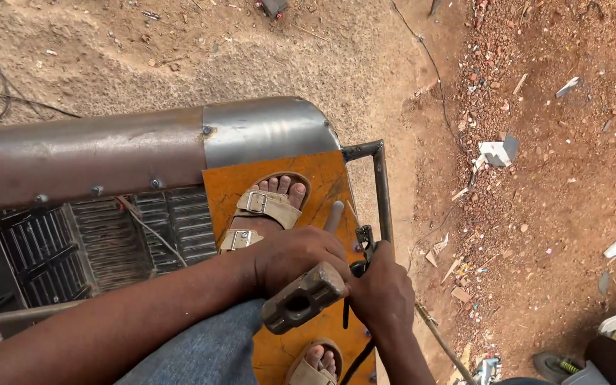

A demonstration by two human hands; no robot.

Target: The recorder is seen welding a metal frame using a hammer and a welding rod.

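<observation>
Where the ground shows, it is bare sandy earth, turning to reddish soil strewn with brick rubble and scraps on the right side. A long curved sheet-metal panel, rusty brown with a cleaner grey end, lies across the upper left, riveted along its lower edge. Below it sits a dark ribbed floor mat. An orange steel plate lies beside the mat, bordered on its right by a thin dark steel frame bar. Both sandalled feet stand on the plate, the left foot near its top, the right foot at its lower edge. The left hand is closed around the handle of a hammer, whose rusty head points downward over the plate. The right hand is wrapped around dark pliers, touching the frame bar. Black cables trail across the earth.
</observation>
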